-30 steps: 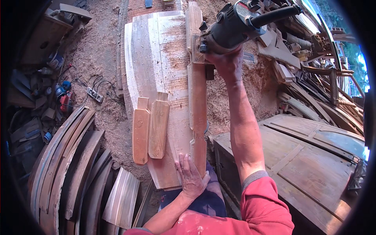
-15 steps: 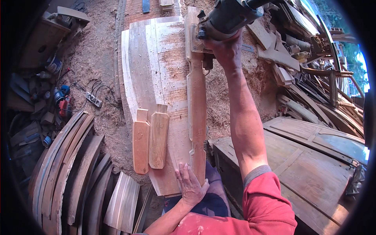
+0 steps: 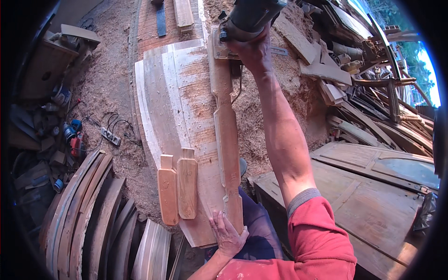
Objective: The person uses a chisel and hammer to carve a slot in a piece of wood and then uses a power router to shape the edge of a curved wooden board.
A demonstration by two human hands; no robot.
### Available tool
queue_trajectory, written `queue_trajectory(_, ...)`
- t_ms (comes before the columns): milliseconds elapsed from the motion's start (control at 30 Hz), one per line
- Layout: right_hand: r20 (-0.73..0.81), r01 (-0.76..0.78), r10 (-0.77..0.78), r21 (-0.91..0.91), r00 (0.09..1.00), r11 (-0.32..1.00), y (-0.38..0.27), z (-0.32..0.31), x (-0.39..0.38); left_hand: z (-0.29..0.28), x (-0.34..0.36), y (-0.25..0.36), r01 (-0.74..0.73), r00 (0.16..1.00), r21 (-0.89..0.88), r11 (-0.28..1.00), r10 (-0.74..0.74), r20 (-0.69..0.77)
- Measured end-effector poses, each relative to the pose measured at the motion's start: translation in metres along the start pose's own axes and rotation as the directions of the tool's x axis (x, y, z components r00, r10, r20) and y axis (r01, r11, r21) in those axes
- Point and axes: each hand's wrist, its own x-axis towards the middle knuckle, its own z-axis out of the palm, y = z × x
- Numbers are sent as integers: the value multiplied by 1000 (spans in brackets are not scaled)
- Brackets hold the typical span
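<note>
My right hand [image 3: 252, 49] is closed around the lower body of a dark handheld router [image 3: 249, 18]. The router's base plate [image 3: 226, 51] sits at the far part of a long, narrow wooden rail [image 3: 226, 135] with notched edges. Most of the router's cutting end is hidden. At the rail's near end my left hand [image 3: 228, 237] grips it, fingers over the top and thumb at the right edge. The rail lies along the right side of a wide, pale board [image 3: 163, 98] strewn with chips. Two short tenoned wood blocks [image 3: 187, 189] [image 3: 168, 196] rest left of the rail.
Curved planks [image 3: 77, 210] stack at the lower left. A power strip [image 3: 110, 136] with cords lies on the shaving-covered ground. Panelled wooden doors [image 3: 345, 191] are at the right, and scrap timber [image 3: 368, 116] piles behind them. A dark flat strip [image 3: 161, 21] lies beyond the board.
The router has slid farther away along the rail, with my right arm reaching out. My left hand stays on the near end. The whole view has shifted somewhat.
</note>
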Motion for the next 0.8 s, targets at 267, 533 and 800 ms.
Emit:
queue_trajectory(267,5,-123,123,43,992,991,4,13,26,4,-2,-3,10,1000,38,999,-9,-27)
queue_trajectory(533,138,-129,106,178,985,976,-8,-10,41,7,-6,12,57,995,68,996,-52,-80)
queue_trajectory(800,-138,-352,422,361,896,864,-30,-106,-69,-54,7,35,427,897,-627,652,-391,204)
